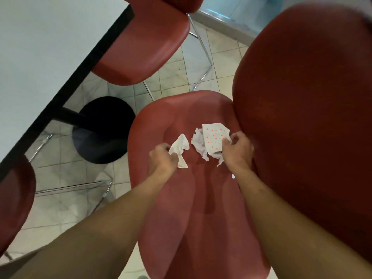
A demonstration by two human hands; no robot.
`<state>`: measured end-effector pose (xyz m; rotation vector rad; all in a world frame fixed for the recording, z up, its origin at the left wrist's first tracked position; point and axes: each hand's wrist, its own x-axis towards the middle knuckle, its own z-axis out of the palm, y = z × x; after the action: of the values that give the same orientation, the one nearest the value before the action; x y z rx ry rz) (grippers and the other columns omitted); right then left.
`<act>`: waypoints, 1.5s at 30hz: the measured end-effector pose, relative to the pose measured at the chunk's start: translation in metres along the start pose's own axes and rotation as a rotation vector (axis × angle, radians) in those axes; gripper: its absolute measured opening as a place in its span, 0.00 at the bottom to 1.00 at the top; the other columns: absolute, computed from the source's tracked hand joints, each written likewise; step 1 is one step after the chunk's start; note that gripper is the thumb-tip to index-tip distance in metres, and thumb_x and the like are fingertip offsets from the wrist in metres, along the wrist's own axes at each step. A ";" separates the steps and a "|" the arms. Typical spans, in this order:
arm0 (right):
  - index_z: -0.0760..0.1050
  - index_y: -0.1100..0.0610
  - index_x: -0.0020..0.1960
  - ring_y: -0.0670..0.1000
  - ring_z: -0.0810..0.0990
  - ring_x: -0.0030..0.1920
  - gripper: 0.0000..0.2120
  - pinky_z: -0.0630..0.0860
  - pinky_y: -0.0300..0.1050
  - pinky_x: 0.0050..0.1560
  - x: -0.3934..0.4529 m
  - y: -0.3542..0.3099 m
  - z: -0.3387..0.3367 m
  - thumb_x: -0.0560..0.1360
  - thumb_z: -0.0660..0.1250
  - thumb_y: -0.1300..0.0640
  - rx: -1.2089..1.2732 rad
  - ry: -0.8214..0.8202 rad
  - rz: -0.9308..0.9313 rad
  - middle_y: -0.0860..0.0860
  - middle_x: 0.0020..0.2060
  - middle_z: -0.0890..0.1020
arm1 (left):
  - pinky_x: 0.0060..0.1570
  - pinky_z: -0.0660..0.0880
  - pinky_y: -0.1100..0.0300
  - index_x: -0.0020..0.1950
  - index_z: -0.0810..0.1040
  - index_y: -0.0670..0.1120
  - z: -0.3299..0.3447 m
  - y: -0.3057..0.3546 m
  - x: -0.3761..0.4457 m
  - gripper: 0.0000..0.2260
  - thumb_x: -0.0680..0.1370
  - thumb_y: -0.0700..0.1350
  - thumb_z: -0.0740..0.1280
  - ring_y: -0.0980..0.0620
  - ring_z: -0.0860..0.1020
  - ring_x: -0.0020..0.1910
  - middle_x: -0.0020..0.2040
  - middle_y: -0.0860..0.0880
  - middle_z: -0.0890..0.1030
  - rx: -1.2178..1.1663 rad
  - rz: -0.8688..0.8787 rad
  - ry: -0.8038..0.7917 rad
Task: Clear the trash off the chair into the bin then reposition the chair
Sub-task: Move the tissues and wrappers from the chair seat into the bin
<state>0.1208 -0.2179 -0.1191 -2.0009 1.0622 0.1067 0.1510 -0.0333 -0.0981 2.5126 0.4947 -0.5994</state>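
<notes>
A red chair [193, 208] stands below me, its seat in the centre and its backrest rising at the right. On the seat my left hand [162, 160] grips a crumpled white napkin [180, 149]. My right hand [237, 151] pinches a white wrapper with orange dots [214, 137], which lies together with crumpled white paper [198, 144] near the backrest. A tiny white scrap [233, 176] shows by my right wrist. No bin is in view.
A white table [40, 57] with a dark edge fills the upper left, on a black round pedestal base [102, 129]. Another red chair [145, 47] is tucked at the table, and a third red seat [14, 198] is at the left edge. Tiled floor lies between them.
</notes>
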 end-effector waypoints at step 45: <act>0.74 0.57 0.41 0.50 0.75 0.36 0.05 0.72 0.42 0.35 -0.560 -0.032 0.084 0.72 0.68 0.57 -0.221 -0.489 -0.546 0.50 0.35 0.78 | 0.35 0.70 0.59 0.49 0.72 0.44 -0.265 -0.469 -0.313 0.08 0.71 0.39 0.67 0.47 0.75 0.34 0.36 0.46 0.77 -0.572 -0.355 0.440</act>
<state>-0.1880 0.2102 0.0872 -2.2322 0.1890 0.4100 -0.2375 0.4197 0.0824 2.0009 1.1136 0.0049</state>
